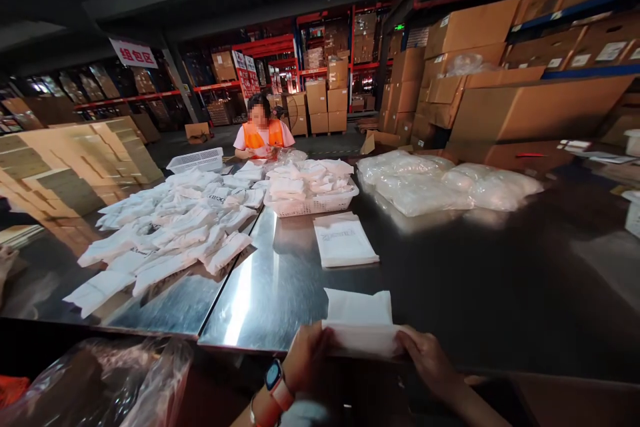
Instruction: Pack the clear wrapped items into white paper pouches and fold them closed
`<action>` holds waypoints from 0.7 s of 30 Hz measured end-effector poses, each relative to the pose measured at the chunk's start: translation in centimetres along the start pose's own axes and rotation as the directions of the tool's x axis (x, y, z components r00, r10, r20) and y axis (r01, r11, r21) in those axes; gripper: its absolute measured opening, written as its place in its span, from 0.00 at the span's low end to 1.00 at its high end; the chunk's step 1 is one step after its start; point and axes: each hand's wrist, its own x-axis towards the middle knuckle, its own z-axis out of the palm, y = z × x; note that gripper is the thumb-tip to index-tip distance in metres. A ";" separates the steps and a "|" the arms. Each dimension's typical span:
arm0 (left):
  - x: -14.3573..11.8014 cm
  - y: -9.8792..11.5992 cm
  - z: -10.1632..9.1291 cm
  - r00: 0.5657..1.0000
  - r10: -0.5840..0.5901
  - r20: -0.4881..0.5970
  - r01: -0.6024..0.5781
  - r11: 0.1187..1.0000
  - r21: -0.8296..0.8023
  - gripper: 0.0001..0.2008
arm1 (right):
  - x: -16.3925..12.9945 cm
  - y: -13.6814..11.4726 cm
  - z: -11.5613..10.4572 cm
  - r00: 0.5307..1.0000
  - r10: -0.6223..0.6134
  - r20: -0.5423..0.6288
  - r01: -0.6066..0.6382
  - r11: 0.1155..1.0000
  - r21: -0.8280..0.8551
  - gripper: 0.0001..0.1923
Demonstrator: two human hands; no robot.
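Observation:
Both my hands grip a white packaging bag [361,333] at the front edge of the metal table, its near part folded over and its far part lying on the tabletop. My left hand [309,352], with a watch on the wrist, is closed on the left end of the fold. At the right end, my right hand [425,355] pinches the bag between thumb and fingers. Just beyond lies a flat stack of white bags [346,241] with faint print on top. Behind that stack stands a white perforated basket [313,203] heaped with folded white packets.
A wide pile of white packets [170,227] covers the left tabletop [250,307]. Clear plastic packs [425,187] lie at right. Across the table sits a person in an orange vest [263,137], near another basket [196,159]. Cardboard boxes [540,113] stand at right; a plastic-lined container [115,380] is below left.

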 end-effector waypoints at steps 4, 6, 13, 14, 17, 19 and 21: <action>0.5 0.2 1.1 0.991 -0.036 -0.130 0.037 0.999 0.009 0.27 | 1.3 -1.6 0.7 0.984 0.079 -0.158 -0.082 0.997 -0.011 0.30; 0.9 0.3 1.7 0.978 -0.082 -0.193 0.086 0.996 0.008 0.27 | 1.7 -2.0 1.1 0.971 0.118 -0.206 -0.128 0.991 -0.033 0.32; 2.8 0.4 2.7 0.938 -0.176 -0.300 0.245 0.947 0.209 0.19 | 3.2 -1.8 1.6 0.950 0.243 -0.197 -0.272 0.953 -0.133 0.34; 3.1 0.5 2.7 0.933 -0.192 -0.306 0.273 0.929 0.250 0.18 | 3.4 -1.7 1.7 0.948 0.252 -0.196 -0.283 0.947 -0.152 0.33; 3.9 0.6 2.8 0.914 -0.230 -0.335 0.345 0.873 0.343 0.13 | 4.0 -1.2 1.9 0.947 0.267 -0.177 -0.298 0.937 -0.182 0.32; 4.2 0.9 2.8 0.899 -0.245 -0.362 0.382 0.844 0.376 0.12 | 4.3 -0.8 2.1 0.950 0.264 -0.167 -0.295 0.934 -0.203 0.33; 4.3 1.2 2.6 0.894 -0.251 -0.370 0.398 0.824 0.403 0.13 | 4.4 -0.3 2.3 0.949 0.262 -0.174 -0.300 0.920 -0.253 0.34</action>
